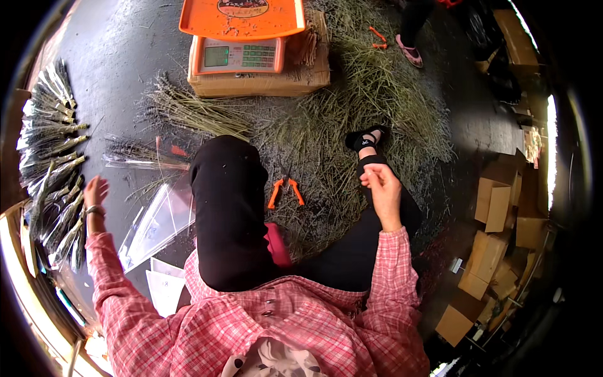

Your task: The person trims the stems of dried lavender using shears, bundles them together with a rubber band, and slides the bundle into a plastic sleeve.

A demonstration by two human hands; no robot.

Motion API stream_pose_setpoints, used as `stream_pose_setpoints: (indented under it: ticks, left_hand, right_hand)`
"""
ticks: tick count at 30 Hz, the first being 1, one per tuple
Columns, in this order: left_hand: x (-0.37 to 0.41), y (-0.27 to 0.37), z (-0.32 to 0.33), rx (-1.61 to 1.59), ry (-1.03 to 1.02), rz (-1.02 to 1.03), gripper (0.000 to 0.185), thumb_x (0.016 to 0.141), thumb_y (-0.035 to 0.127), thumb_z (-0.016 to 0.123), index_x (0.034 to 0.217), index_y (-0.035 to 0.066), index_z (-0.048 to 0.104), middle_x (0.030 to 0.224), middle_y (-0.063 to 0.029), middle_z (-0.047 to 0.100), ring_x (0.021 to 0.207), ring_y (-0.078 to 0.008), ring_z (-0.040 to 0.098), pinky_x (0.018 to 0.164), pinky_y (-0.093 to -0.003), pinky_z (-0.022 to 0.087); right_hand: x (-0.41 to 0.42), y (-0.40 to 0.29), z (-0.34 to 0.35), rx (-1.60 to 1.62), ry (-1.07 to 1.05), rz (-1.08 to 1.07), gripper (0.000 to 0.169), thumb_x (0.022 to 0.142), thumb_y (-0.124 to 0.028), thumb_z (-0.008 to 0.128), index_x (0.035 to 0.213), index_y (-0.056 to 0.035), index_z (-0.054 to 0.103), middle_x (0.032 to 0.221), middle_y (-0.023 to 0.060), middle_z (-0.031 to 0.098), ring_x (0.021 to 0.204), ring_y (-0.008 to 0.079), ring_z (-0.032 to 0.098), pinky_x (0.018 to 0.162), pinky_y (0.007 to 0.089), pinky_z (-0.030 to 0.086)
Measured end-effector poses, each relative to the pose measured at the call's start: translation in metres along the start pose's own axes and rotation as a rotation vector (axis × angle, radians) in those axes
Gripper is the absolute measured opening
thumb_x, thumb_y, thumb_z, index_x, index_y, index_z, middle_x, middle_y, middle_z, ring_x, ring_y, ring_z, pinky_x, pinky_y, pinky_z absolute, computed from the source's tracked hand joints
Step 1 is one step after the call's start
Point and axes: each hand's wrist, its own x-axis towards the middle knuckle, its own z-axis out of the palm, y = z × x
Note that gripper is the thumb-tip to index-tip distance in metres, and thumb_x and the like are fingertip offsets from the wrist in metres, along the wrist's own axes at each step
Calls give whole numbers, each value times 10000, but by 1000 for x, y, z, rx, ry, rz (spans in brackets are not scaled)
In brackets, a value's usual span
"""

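My left hand (96, 192), a bracelet on its wrist, is stretched out to the left with nothing visible in it. Right beside it lie several plastic-wrapped bundles of dried lavender-like stems (66, 198). Over my right shin, my right hand (384, 186) is curled, thumb against the fingers, and I see nothing in it. Orange-handled snips (286, 191) rest on the stem litter between my legs. Left of my knee is a bundle in a clear sleeve (146, 158), with flat clear plastic sleeves (160, 226) nearer to me. A loose sheaf of stems (202, 110) lies beyond that knee.
An orange digital scale (242, 54) stands on a cardboard box (264, 86) ahead. Cut stems (367, 80) cover the floor to its right, with another orange-handled tool (378, 38) on them. Another person's foot (410, 51) is nearby. Open cardboard cartons (497, 198) line the right side.
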Motion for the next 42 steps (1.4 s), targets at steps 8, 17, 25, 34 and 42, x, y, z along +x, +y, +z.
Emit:
stream_pose_setpoints:
  ticks: [8, 17, 25, 34, 42]
  left_hand:
    - [-123, 44, 332, -250, -455, -88, 318, 881, 237, 610, 1103, 11, 579, 1007, -108, 639, 887, -197, 625, 802, -314, 504]
    - [-90, 43, 407, 26, -101, -400, 807, 638, 569, 760, 1094, -60, 541, 1015, -156, 567, 905, -221, 547, 778, -331, 451]
    - [-59, 14, 424, -311, 164, -389, 689, 684, 470, 781, 1054, -29, 484, 634, -7, 465, 434, -112, 363, 393, -290, 277]
    - [-50, 42, 441, -589, 114, -362, 622, 639, 349, 837, 1030, -23, 528, 851, -79, 571, 686, -168, 540, 578, -315, 439]
    - [-62, 45, 435, -988, 40, -411, 177, 756, 178, 740, 797, 42, 635, 734, -45, 642, 583, -157, 580, 537, -302, 483]
  right_hand:
    - [81, 3, 135, -54, -260, -332, 185, 851, -86, 600, 1027, -29, 609, 927, 87, 626, 801, 166, 616, 716, 279, 500]
    - [163, 4, 377, -282, -395, -840, 470, 850, -127, 530, 1261, 59, 399, 1272, 219, 443, 1190, 352, 409, 1017, 413, 344]
    - [172, 25, 447, -460, -360, -637, 598, 859, -244, 545, 1311, 73, 317, 1315, 251, 400, 1231, 373, 371, 1035, 471, 290]
    - [194, 36, 452, -471, -659, -459, 440, 863, -296, 539, 1246, -87, 484, 1054, 180, 552, 1032, 347, 492, 892, 456, 390]
    - [165, 22, 441, -255, -677, -807, 432, 881, -119, 449, 1289, 18, 407, 1193, 222, 517, 1038, 382, 533, 875, 442, 439]
